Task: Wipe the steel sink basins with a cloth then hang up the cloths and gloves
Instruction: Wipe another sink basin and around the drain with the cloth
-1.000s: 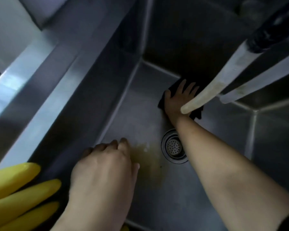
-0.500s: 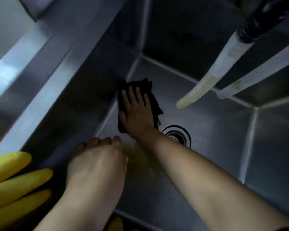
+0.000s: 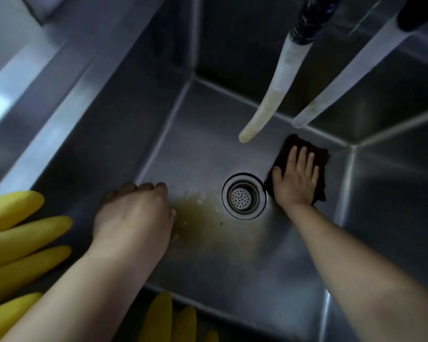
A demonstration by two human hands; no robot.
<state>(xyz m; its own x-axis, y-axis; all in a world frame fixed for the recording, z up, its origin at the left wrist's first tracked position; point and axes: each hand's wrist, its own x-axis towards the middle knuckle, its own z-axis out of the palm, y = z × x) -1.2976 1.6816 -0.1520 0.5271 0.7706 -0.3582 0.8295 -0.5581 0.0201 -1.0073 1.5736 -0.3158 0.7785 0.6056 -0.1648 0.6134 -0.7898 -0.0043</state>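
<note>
Your right hand (image 3: pixel 297 180) presses flat, fingers straight, on the dark cloth (image 3: pixel 316 154), just right of the drain (image 3: pixel 244 196) near the basin's far-right corner. The brown stain (image 3: pixel 203 218) lies to the cloth's left, past the drain, so the next stroke likely goes leftward. Your left hand (image 3: pixel 134 218) is nearer it, fingers curled, resting on the sink (image 3: pixel 124 124) wall, holding nothing visible. Yellow gloves (image 3: pixel 22 238) lie on the near-left rim.

Right hand (image 3: pixel 295 180) slid cloth (image 3: pixel 304 154) — left wall to right of drain (image 3: pixel 244 196).
</note>
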